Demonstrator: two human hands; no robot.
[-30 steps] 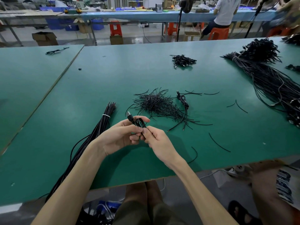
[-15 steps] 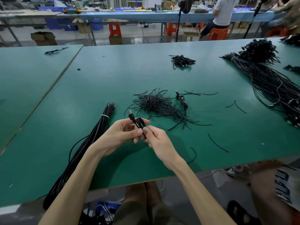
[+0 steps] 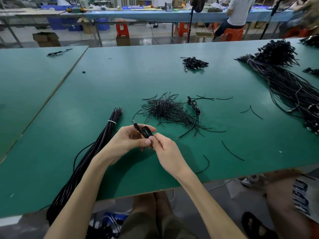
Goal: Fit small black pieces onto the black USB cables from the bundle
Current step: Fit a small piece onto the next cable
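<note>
Head view: left hand (image 3: 126, 143) curled round folded USB cable (image 3: 145, 131), plug end poking up-left; right hand (image 3: 166, 150) pinching cable's lower part w/ thumb + fingers (piece itself not visible). Step: prob. fitting piece on. Next: needs steady grip, snug seat. Bundle (image 3: 103, 140) just left.

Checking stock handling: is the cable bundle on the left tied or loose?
Tied: a white band wraps the cable bundle near its far end.
</note>
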